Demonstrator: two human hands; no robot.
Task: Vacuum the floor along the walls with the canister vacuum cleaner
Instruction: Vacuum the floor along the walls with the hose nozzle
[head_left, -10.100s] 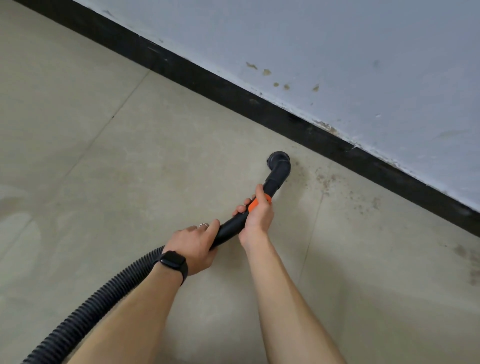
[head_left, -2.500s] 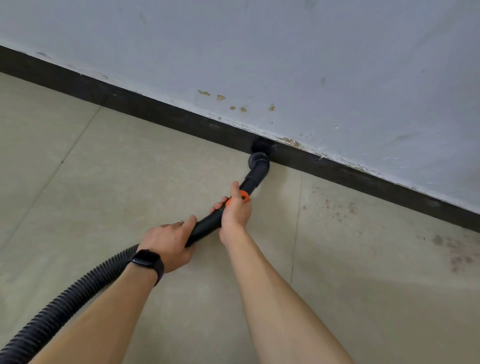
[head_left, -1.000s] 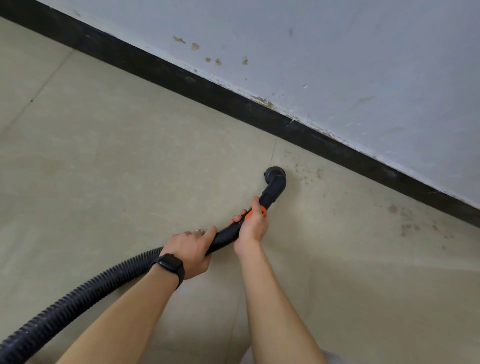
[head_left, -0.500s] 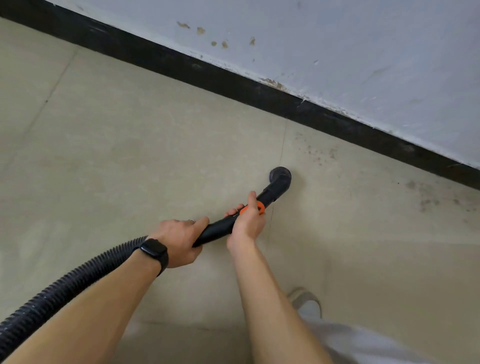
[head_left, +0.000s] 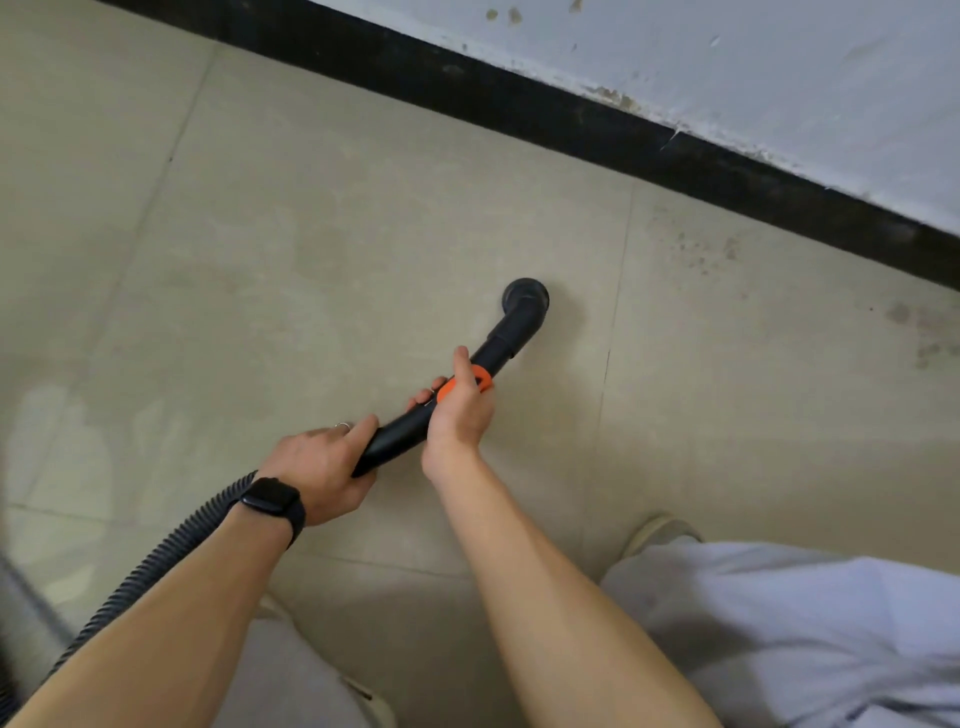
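Bare forearms; black smartwatch (head_left: 272, 503); ring (head_left: 342, 426); light grey trousers (head_left: 810, 623).

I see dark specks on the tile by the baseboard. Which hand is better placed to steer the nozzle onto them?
Right. The right hand grips the tube at its orange collar, nearest the nozzle, so it likely steers best toward the specks. The left hand holds farther back, near the ribbed hose.

The head-worn camera is looking steeply down and forward, close over both forearms, taking in the floor (head_left: 363, 208) up to the baseboard (head_left: 571, 119).
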